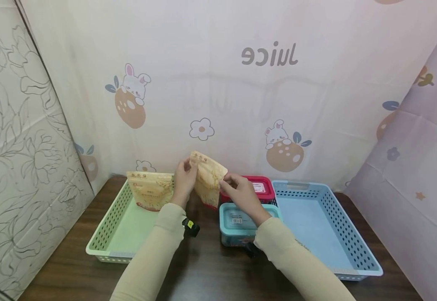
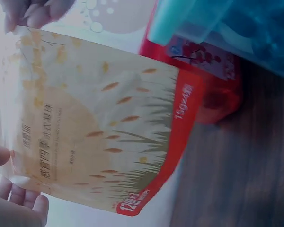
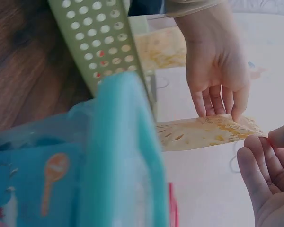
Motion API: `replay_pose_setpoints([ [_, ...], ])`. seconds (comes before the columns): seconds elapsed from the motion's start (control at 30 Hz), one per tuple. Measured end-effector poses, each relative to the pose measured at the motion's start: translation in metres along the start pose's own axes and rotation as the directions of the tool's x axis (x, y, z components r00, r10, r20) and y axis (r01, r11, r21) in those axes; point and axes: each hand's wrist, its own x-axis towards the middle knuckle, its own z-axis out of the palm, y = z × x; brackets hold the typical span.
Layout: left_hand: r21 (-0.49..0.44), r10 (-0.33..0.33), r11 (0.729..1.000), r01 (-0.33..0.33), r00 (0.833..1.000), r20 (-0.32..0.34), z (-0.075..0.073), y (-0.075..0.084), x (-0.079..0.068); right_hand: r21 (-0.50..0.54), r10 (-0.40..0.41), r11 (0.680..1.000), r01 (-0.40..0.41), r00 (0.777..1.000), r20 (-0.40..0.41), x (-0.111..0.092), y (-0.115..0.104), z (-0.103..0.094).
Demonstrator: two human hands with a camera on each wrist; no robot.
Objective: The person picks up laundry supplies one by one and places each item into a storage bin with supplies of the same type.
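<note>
- Nearest you, the dark wooden table (image 1: 210,276) runs under everything, your two sleeves (image 1: 146,259) reaching over it.
- On your right sits the blue basket (image 1: 308,225); on your left, the green basket (image 1: 107,223).
- Between them stands the teal tub (image 1: 237,213), lid on, under your right wrist.
- Your right hand (image 1: 242,194) pinches the pouch (image 1: 208,179) at its right upper corner, thumb and fingertips closed on the edge.
- Your left hand (image 1: 184,179) pinches the left upper corner just as tightly.
- The pouch hangs tilted between your hands, in the gap between the green basket and the tubs, red base down.
- The other pouch (image 1: 152,190) stands inside the green basket, at its far end.
- Behind the teal tub is the red tub (image 1: 261,186).
- Farthest off hangs the printed curtain (image 1: 210,50).
</note>
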Motion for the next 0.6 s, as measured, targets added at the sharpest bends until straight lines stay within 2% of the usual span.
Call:
replay_pose_setpoints([
  [0.17,-0.027,0.069,0.997,-0.070,0.997,-0.027,-0.001,0.015,-0.003,0.025,-0.031,0.999,0.031,1.000,-0.006,-0.002,-0.011,-0.006],
  [0.3,-0.052,0.076,0.996,-0.077,0.997,-0.023,-0.002,0.025,-0.005,0.054,-0.029,0.998,0.030,0.999,-0.016,-0.004,-0.018,-0.010],
  [0.6,-0.108,0.098,0.989,-0.099,0.995,-0.016,-0.006,0.035,-0.009,0.113,-0.041,0.993,0.042,0.999,-0.010,-0.009,-0.028,-0.019],
])
